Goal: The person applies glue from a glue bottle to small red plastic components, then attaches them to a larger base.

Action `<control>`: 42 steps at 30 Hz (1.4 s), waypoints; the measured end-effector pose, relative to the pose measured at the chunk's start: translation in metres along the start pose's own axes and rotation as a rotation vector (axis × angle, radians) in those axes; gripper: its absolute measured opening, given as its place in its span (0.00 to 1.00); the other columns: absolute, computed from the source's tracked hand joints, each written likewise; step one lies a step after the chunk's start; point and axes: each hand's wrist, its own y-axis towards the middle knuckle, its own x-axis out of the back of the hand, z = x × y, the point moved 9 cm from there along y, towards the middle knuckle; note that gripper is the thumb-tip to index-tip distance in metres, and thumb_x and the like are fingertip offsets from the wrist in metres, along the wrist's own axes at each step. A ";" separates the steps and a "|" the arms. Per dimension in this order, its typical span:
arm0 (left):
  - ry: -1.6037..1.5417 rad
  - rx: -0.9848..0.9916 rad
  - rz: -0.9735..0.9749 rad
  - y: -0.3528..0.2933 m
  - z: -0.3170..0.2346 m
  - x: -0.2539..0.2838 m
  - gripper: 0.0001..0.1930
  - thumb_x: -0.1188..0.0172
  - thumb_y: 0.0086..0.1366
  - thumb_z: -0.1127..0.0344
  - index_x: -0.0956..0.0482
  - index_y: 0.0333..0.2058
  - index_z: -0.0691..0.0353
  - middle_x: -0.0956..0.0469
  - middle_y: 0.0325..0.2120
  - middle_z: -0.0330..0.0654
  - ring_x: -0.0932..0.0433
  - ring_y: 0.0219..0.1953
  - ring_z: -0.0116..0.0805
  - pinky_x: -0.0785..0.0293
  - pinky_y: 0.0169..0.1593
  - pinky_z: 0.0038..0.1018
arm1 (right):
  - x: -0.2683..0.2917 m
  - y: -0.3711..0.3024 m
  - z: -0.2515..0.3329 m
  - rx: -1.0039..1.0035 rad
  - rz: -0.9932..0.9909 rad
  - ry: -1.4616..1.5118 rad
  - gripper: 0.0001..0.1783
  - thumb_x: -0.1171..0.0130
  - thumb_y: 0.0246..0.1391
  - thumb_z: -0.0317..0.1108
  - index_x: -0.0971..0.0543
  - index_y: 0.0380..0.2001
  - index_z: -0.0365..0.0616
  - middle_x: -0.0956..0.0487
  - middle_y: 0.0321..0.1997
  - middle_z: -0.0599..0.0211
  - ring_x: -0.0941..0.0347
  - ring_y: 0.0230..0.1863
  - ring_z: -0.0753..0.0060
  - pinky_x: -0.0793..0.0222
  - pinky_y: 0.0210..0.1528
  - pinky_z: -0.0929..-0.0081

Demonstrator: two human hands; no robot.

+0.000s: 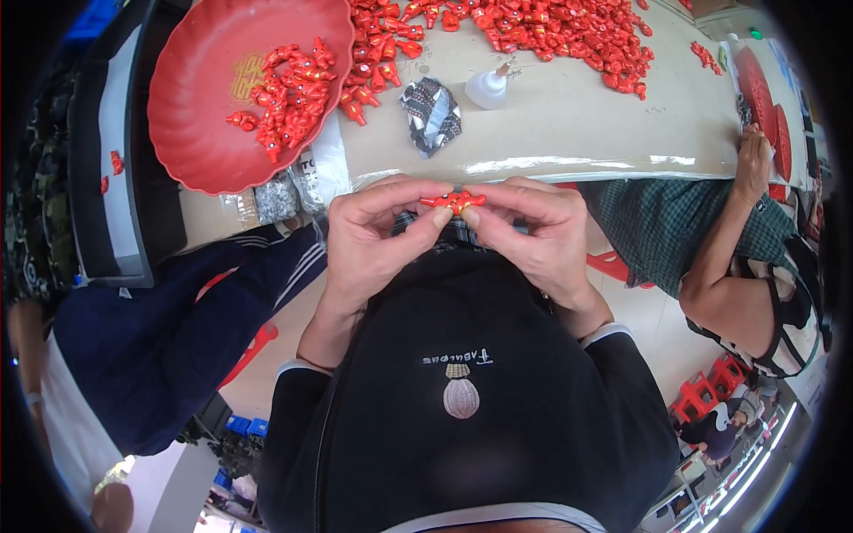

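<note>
A small glossy red figurine (456,202) with gold details is held level between both hands, just off the table's front edge. My left hand (378,233) pinches its left end between thumb and forefinger. The other end is pinched the same way by my right hand (538,233). Fingertips cover both ends, so its full shape is hidden. Beyond the hands, a crumpled patterned cloth (431,115) and a white squeeze bottle (487,89) with a thin tip rest on the table.
A scalloped red dish (191,133) holding several red figurines stands at the left. A large heap of red figurines (569,35) covers the far table (569,133). Small clear bags (277,197) lie beside the dish. People sit close on both sides; one's hand (753,164) is at the right.
</note>
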 end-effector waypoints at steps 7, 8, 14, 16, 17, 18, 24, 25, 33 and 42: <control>-0.022 0.028 -0.008 0.001 0.003 0.001 0.12 0.43 0.51 0.83 0.24 0.37 0.71 0.24 0.30 0.43 0.25 0.33 0.25 0.30 0.36 0.16 | 0.000 0.001 -0.005 -0.035 -0.005 0.003 0.10 0.40 0.42 0.24 0.21 0.33 0.37 0.24 0.21 0.67 0.29 0.22 0.86 0.35 0.23 0.89; -0.026 0.042 -0.010 0.001 0.006 0.001 0.12 0.43 0.51 0.83 0.24 0.37 0.71 0.24 0.30 0.43 0.25 0.33 0.25 0.30 0.36 0.16 | 0.000 0.002 -0.007 -0.048 -0.009 0.012 0.10 0.40 0.42 0.24 0.21 0.33 0.37 0.24 0.21 0.67 0.30 0.21 0.87 0.36 0.23 0.89; -0.027 0.113 -0.034 0.000 0.012 0.004 0.12 0.43 0.51 0.82 0.24 0.37 0.71 0.24 0.30 0.42 0.24 0.32 0.24 0.30 0.35 0.15 | 0.000 0.002 -0.015 -0.099 -0.021 0.045 0.10 0.40 0.43 0.24 0.21 0.32 0.37 0.25 0.20 0.69 0.31 0.20 0.88 0.38 0.22 0.89; -0.025 0.124 -0.039 0.000 0.014 0.005 0.12 0.43 0.51 0.82 0.24 0.37 0.71 0.24 0.30 0.42 0.24 0.31 0.23 0.30 0.35 0.15 | 0.000 0.002 -0.016 -0.112 -0.021 0.046 0.10 0.40 0.43 0.24 0.21 0.32 0.37 0.25 0.20 0.69 0.32 0.20 0.88 0.38 0.21 0.90; -0.025 0.131 -0.040 0.000 0.016 0.005 0.12 0.43 0.51 0.82 0.24 0.37 0.71 0.24 0.29 0.42 0.24 0.31 0.23 0.30 0.35 0.15 | 0.000 0.002 -0.017 -0.122 -0.024 0.056 0.09 0.40 0.43 0.24 0.21 0.32 0.36 0.25 0.20 0.69 0.32 0.20 0.89 0.39 0.21 0.90; -0.025 0.137 -0.041 0.000 0.017 0.006 0.12 0.43 0.51 0.82 0.24 0.37 0.71 0.24 0.29 0.42 0.24 0.31 0.23 0.30 0.35 0.14 | 0.000 0.002 -0.018 -0.132 -0.026 0.065 0.09 0.40 0.43 0.24 0.21 0.32 0.36 0.25 0.20 0.70 0.32 0.20 0.89 0.39 0.21 0.90; -0.047 0.117 -0.027 0.002 0.012 0.006 0.12 0.43 0.51 0.82 0.24 0.37 0.71 0.24 0.30 0.42 0.24 0.31 0.23 0.30 0.35 0.15 | -0.001 0.004 -0.017 -0.113 -0.022 0.077 0.09 0.40 0.43 0.24 0.21 0.33 0.36 0.26 0.19 0.70 0.33 0.20 0.89 0.39 0.21 0.89; -0.046 0.115 -0.028 0.001 0.012 0.006 0.12 0.43 0.51 0.82 0.24 0.37 0.71 0.24 0.30 0.42 0.24 0.31 0.23 0.30 0.35 0.15 | -0.002 0.004 -0.016 -0.112 -0.020 0.077 0.09 0.40 0.43 0.24 0.21 0.33 0.36 0.26 0.19 0.70 0.33 0.20 0.89 0.39 0.21 0.89; -0.031 0.051 -0.036 0.000 0.009 0.008 0.12 0.42 0.51 0.82 0.24 0.37 0.70 0.24 0.31 0.43 0.25 0.33 0.24 0.30 0.36 0.16 | -0.005 0.005 -0.012 -0.069 0.011 0.036 0.10 0.40 0.43 0.24 0.21 0.33 0.37 0.25 0.20 0.69 0.32 0.20 0.89 0.38 0.22 0.90; -0.004 0.029 -0.014 0.001 0.008 0.007 0.12 0.41 0.50 0.81 0.23 0.37 0.70 0.24 0.30 0.42 0.26 0.32 0.23 0.31 0.36 0.15 | -0.004 0.005 -0.009 -0.056 0.009 0.037 0.11 0.40 0.43 0.24 0.21 0.34 0.38 0.24 0.21 0.68 0.31 0.21 0.88 0.37 0.23 0.90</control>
